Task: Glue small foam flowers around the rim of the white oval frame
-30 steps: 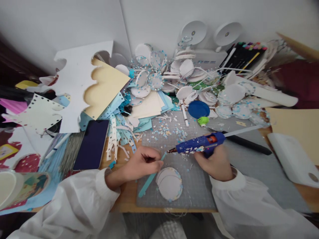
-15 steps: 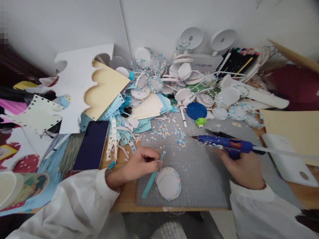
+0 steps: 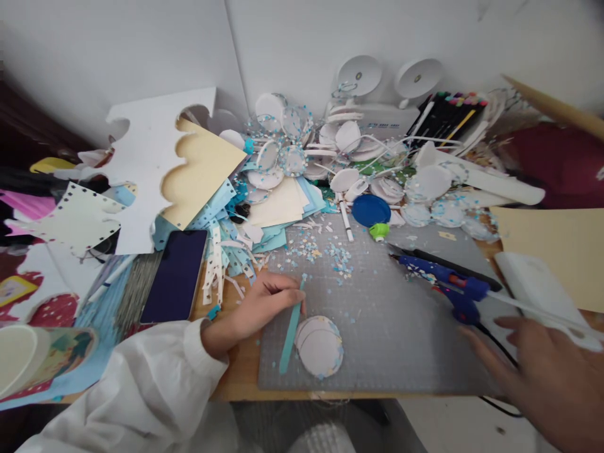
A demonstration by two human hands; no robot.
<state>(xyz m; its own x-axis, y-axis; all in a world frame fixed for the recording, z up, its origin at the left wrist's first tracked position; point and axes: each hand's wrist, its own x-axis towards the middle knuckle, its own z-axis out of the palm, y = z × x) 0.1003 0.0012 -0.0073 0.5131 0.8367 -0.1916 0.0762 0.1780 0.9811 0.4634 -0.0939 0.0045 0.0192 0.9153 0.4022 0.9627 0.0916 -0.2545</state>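
Note:
My left hand (image 3: 274, 302) pinches a flat teal stick (image 3: 291, 336), which slants down toward the mat's front edge. A small pale-blue piece shows at the stick's upper tip. Just right of it, white round discs (image 3: 321, 346) overlap on the grey cutting mat (image 3: 391, 340), with small blue and yellow bits along their rim. A blue hot glue gun (image 3: 438, 277) lies on the mat's right side, a glue stick (image 3: 533, 305) jutting from its back. My right hand (image 3: 542, 365), slightly blurred, is off the gun at the lower right, fingers apart and holding nothing.
Small confetti-like stars (image 3: 325, 251) are scattered on the mat. A craft knife (image 3: 453, 264) lies behind the gun; its black cord (image 3: 500, 346) runs under my right hand. A phone (image 3: 174, 277) lies left. White discs and wire (image 3: 292, 138) crowd the back.
My right hand has let go of the glue gun and moved right and nearer to me. The gun now rests on the mat. The teal stick has turned slightly more upright in my left hand.

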